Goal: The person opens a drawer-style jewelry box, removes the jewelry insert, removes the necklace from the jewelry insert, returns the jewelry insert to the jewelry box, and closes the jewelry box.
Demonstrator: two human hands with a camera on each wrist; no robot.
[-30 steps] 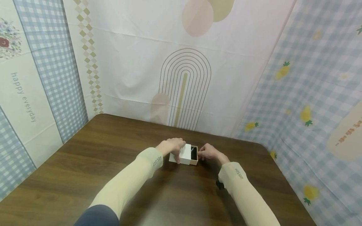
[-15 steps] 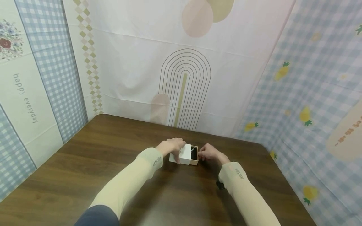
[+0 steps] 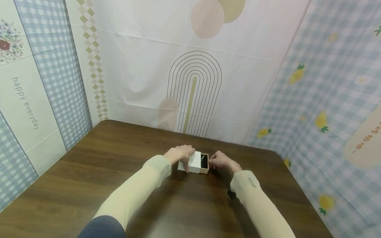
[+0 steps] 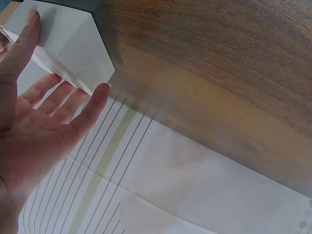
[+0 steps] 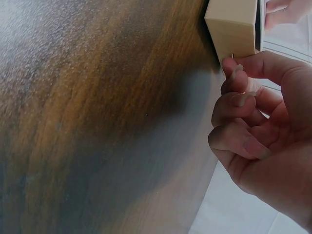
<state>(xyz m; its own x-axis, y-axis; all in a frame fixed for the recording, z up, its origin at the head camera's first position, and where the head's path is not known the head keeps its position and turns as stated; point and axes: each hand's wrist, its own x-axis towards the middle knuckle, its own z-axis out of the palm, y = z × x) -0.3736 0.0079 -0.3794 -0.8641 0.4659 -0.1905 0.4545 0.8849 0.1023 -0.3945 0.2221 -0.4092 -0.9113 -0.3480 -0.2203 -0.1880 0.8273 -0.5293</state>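
A small white drawer box (image 3: 195, 162) lies on the table, its sleeve lettered on top. Out of the sleeve's right end sticks a tan inner drawer (image 3: 204, 171), lined in black, with a thin silvery item (image 3: 202, 157) inside. My left hand (image 3: 183, 154) grips the sleeve across its width, thumb on the near side and fingers on the far side. At the drawer's outer end my right hand (image 3: 220, 160) pinches with thumb and forefinger. In the right wrist view the tan end face (image 5: 233, 36) meets those fingertips, and the other fingers are curled in.
The brown wooden table (image 3: 131, 191) surrounds the box on all sides. Behind it hangs a white cloth (image 3: 134, 72) with arch prints, and checked cloths (image 3: 324, 99) hang at the sides. A dark band (image 3: 231, 194) shows under the right wrist.
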